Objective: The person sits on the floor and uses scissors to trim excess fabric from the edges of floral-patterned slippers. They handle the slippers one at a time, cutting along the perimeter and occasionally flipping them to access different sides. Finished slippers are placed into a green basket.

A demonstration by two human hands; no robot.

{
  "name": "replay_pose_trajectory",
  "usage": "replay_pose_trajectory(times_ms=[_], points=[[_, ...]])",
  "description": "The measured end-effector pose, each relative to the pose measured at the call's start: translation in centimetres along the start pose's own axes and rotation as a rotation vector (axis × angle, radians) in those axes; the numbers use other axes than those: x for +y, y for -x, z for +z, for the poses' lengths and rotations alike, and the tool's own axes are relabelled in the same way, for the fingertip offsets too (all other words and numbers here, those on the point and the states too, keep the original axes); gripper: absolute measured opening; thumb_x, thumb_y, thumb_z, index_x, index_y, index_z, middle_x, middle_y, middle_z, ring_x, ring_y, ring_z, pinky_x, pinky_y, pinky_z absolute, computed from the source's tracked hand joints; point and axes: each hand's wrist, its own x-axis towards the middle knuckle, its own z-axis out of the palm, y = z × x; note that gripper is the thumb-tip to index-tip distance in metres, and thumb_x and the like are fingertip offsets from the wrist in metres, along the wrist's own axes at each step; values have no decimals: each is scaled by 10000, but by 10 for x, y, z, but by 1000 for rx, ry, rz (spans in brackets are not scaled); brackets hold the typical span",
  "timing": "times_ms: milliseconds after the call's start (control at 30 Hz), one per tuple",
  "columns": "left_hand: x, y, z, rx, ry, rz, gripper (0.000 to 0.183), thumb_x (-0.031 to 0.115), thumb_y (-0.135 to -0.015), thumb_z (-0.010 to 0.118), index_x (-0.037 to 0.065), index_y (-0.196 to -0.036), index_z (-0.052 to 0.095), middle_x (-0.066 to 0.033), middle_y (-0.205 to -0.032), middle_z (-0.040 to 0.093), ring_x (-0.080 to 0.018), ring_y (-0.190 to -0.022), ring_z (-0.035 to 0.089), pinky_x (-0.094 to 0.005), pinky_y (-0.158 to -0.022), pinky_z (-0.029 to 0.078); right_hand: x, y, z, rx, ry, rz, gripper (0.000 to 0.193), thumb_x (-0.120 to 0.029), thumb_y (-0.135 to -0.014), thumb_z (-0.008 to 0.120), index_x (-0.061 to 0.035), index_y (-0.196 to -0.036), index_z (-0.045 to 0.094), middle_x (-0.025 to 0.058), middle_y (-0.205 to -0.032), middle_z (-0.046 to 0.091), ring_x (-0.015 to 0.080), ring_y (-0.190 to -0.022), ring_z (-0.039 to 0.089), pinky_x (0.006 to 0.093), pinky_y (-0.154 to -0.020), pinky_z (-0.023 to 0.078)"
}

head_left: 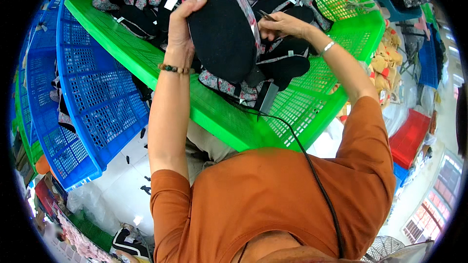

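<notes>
I see my left hand (pixel 181 31) gripping the black slipper sole (pixel 222 19) over the green basket (pixel 229 117), long axis running away from me; my right hand (pixel 280 23) pinches small scissors (pixel 267 15) at its right edge.

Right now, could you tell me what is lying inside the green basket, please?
The green basket holds black insoles with floral-patterned fabric and small white tags. The large black insole held up in the left hand hides whatever lies behind it.
</notes>
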Motion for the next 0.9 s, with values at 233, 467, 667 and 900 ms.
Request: replay_pose_trajectory(times_ms=[233, 467, 667, 900], points=[[-2, -16, -6, 62, 83, 142, 122, 120, -752, 646, 27, -831, 645, -102, -824, 668, -199, -722, 651, -313, -695, 550, 172, -11, 30, -245, 1126, 438, 562, -372, -597, 800, -25, -993, 602, 156, -984, 634, 344, -904, 612, 416, -773, 500], [3, -9, -3, 6, 36, 91, 140, 124, -749, 653, 20, -842, 648, -126, -845, 669, -207, -722, 656, -312, -692, 553, 148, -16, 62, -382, 1228, 437, 481, -400, -584, 822, -74, -916, 703, 119, -958, 672, 297, -931, 631, 391, -749, 513], [-1, -10, -8, -7, 27, 95, 155, 132, -761, 646, 9, -856, 650, -134, -846, 668, -210, -723, 656, -305, -690, 551, 109, 7, -64, -131, 1141, 671, 613, -385, -533, 852, -80, -1033, 671, 136, -1042, 654, 309, -966, 625, 395, -787, 504], [-5, -12, -3, 37, 82, 80, 154, 123, -758, 645, 7, -860, 648, -135, -850, 668, -218, -744, 659, -316, -699, 555, 153, 48, -91, 80, 389, 721, 666, -354, -617, 823, -15, -1142, 592, 101, -1074, 619, 237, -1005, 567, 350, -881, 440]])
